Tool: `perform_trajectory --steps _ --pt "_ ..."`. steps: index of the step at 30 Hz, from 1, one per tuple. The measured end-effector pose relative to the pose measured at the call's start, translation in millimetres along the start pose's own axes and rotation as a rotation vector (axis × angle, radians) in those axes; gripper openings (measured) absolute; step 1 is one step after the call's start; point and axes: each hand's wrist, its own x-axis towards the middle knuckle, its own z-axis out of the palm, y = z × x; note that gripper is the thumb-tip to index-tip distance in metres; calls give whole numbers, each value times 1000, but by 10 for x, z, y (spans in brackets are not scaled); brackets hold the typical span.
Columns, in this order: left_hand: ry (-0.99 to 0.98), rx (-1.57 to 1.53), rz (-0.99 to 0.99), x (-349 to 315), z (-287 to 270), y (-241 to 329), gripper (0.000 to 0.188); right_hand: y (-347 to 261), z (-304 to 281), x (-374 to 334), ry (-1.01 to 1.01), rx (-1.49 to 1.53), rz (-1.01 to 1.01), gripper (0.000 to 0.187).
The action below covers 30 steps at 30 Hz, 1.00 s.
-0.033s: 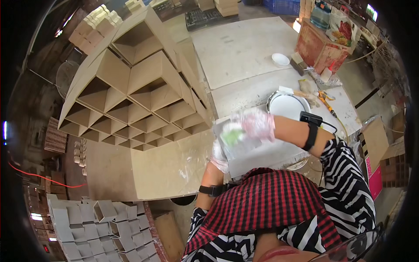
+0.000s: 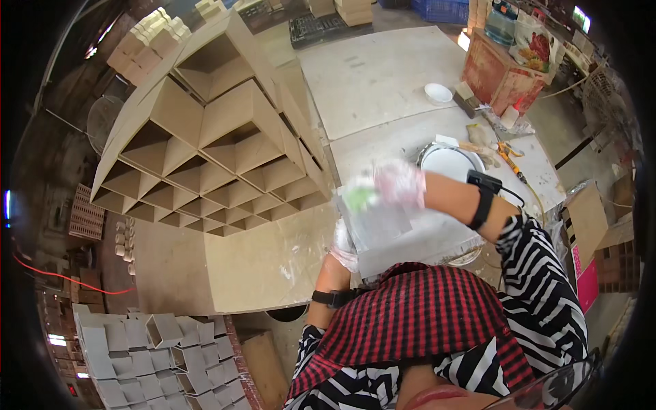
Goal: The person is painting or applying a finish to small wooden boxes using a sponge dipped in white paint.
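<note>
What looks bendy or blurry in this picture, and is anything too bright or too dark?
In the head view, straight edges bend toward the black rim; in the head view, the right hand and the green thing beside it are smeared, while the brown boxes look crisper; also in the head view, a patch at upper right glares white, and shadows darken the box openings.

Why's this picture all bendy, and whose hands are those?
A camera worn on a person's head looks down, and its wide fisheye lens bends straight edges. Those are that person's own hands. The right hand holds a blurry green-and-white thing over a pale grey piece; the left hand is at that piece's left edge. On the pale table are a round container with white inside and a small white bowl. Brown open boxes stand stacked on the left.
</note>
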Motion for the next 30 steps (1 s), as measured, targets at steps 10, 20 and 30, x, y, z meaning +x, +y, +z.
perform_trajectory --steps 10,20,30 --pt "-537 -38 138 -13 -210 -11 42 -242 477 41 -143 -83 -239 41" --pt "-17 -134 74 79 -346 -127 43 500 144 202 403 929 755 47" --pt "-137 -42 306 217 -167 -143 44 219 588 -183 754 1566 742 39"
